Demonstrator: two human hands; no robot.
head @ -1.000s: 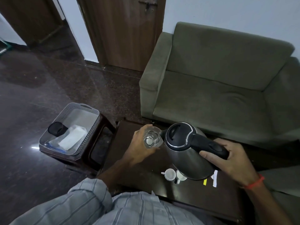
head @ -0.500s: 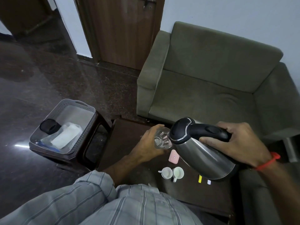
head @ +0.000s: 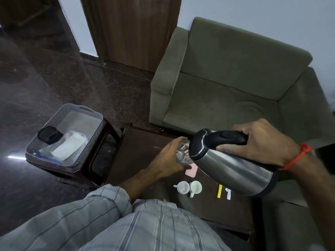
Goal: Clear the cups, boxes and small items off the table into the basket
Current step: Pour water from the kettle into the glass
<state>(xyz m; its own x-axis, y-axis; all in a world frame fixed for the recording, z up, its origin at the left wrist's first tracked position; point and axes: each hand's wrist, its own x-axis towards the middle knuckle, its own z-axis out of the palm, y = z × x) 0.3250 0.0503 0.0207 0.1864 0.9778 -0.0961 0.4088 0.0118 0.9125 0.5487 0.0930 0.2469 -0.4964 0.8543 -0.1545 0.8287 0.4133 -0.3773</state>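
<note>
At the far left the basket sat on a dark stool beside the table, and it already held a black cup lying on its side in the near-left corner and a white box in clear wrap, with something blue under that wrap that could not be made out. Those 2 pieces looked like the part of the job already done. Moving right, the left hand was over the table with its fingers wrapped around a clear glass, held tipped against the mouth of the kettle. Below it a pink item lay flat on the table, and nearer the person stood 2 small white cups, touching. Further right lay a yellow strip and a white strip, partly under the kettle. The right hand gripped the kettle's black handle, fingers closed tight, the steel body tilted toward the glass. By my count at least 6 things were left to clear, the glass included, so the work seemed well under halfway
</note>
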